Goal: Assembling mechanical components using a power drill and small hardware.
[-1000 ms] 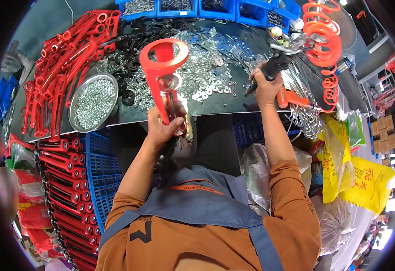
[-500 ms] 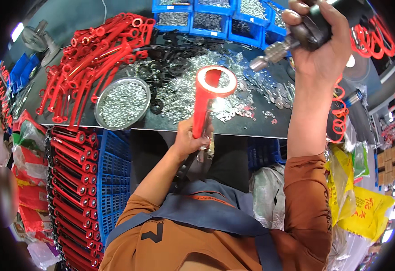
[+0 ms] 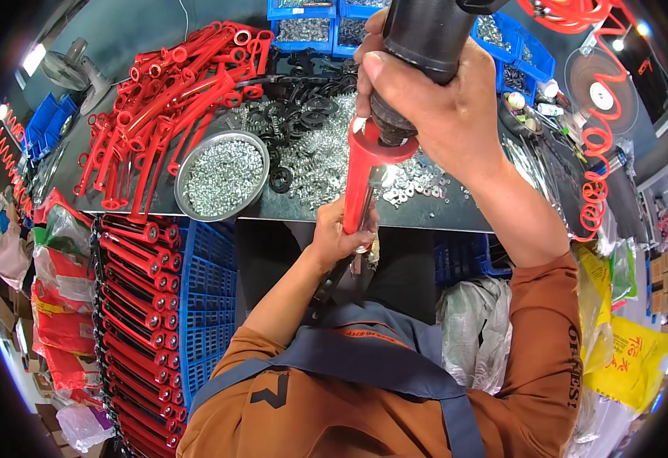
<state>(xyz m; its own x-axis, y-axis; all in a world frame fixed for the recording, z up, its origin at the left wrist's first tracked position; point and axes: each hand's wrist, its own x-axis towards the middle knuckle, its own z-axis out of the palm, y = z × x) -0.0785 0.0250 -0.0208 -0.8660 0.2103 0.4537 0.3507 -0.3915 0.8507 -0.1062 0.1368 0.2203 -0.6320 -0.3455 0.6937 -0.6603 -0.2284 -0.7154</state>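
Observation:
My left hand (image 3: 335, 237) is closed around a red ring-ended metal handle (image 3: 359, 183), which stands nearly upright over the bench's front edge, ring uppermost. A shiny metal part shows beside its shaft under my fingers; what it is I cannot make out. Above, my right hand (image 3: 456, 114) grips a black power driver (image 3: 425, 34) that points down. Its dark nose reaches into the red ring, and the very tip is hidden there. Behind the ring lie loose springs (image 3: 322, 164) and small washers (image 3: 418, 179) on the dark workbench (image 3: 456, 215).
To the left, a pile of red ring-ended handles (image 3: 166, 99) lies beside a round metal bowl (image 3: 210, 218) of small parts. Blue bins (image 3: 303, 13) line the back. A coiled red hose (image 3: 595, 153) hangs at right. More red handles (image 3: 139, 305) are stacked beside a blue crate (image 3: 208, 275).
My right hand has brought the driver left and down from the upper right, so its nose is now in the red ring. The left hand still holds the handle. The view has shifted slightly.

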